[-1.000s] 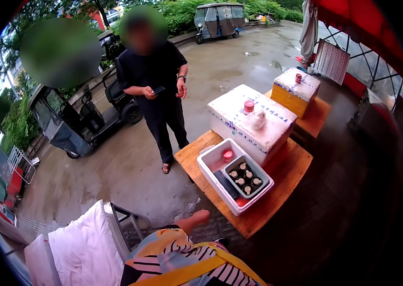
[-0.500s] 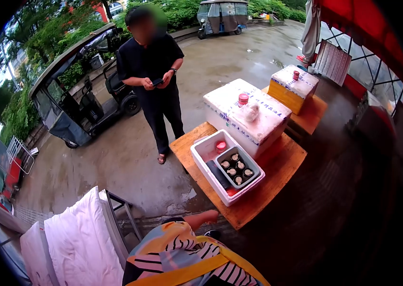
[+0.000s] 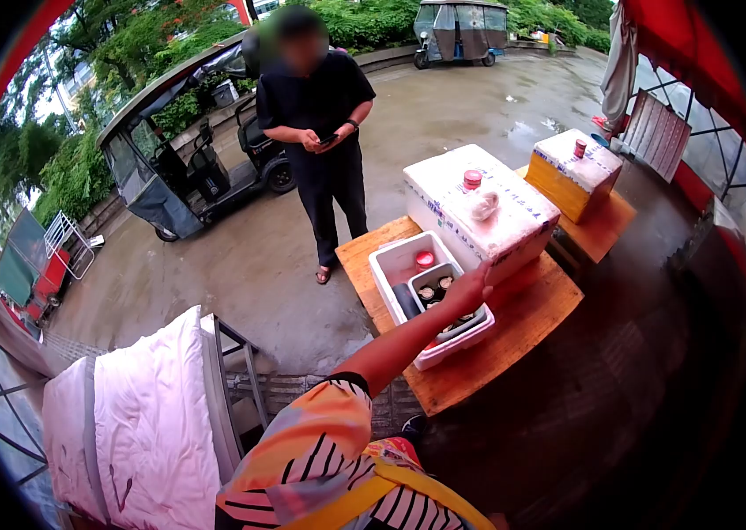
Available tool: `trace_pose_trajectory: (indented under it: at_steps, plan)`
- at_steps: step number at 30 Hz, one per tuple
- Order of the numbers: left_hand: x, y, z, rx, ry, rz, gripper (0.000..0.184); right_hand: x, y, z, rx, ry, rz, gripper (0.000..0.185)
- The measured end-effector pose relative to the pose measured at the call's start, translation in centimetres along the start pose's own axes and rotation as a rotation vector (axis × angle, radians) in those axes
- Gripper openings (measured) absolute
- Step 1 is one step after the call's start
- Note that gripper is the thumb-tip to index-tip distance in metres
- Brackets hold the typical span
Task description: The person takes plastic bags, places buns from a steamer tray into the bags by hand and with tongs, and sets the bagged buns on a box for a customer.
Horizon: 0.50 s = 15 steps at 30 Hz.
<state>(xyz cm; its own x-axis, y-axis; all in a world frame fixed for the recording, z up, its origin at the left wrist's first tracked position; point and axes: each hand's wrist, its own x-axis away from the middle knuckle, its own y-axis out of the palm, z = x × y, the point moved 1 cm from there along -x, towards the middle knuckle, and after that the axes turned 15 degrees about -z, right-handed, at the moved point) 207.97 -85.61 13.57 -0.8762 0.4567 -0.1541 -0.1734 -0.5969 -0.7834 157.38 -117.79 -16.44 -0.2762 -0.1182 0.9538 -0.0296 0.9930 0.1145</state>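
Note:
My left arm stretches out over a white foam box [image 3: 379, 265] on a wooden table. At its end my left hand [image 3: 474, 288] hovers above the box's right side, close to the front of a larger closed foam box [image 3: 514, 212]. One finger sticks out and nothing shows in the hand. Under the forearm, partly hidden, is a grey inner bin [image 3: 417, 284] holding dark bottles with pale tops [image 3: 427, 292]. A red-lidded jar [image 3: 425, 260] sits behind that bin. My right hand does not show.
A person [image 3: 324, 115] in dark clothes stands across the table [image 3: 558, 296], holding a phone [image 3: 329, 140]. A red-lidded jar [image 3: 472, 179] and a plastic bag [image 3: 485, 206] rest on the large box. Left are a white quilt [image 3: 157, 415] and a three-wheeler [image 3: 188, 168].
My left arm has risen and reached forward, from low beside the table to over the foam box. The view has shifted, so the surroundings sit farther right.

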Motion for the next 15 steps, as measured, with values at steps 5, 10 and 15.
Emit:
trace_pose_trajectory:
  at_steps: [5, 10, 15]
  plan:
    - [7.7, 11.1, -0.7, -0.598, 0.039, -0.788, 0.022, -1.3, 3.3, -15.4, -0.151, -0.470, 0.076, 0.033]
    - [11.4, 22.2, -1.4, -0.530, 0.194, -1.081, 0.030, 6.8, 15.5, -36.3, 0.155, -0.805, -0.096, 0.041]
    - [8.4, 22.6, -3.2, -0.611, -0.224, -1.315, 0.058, 5.9, 18.9, -40.1, 0.521, -0.933, -0.114, 0.041]
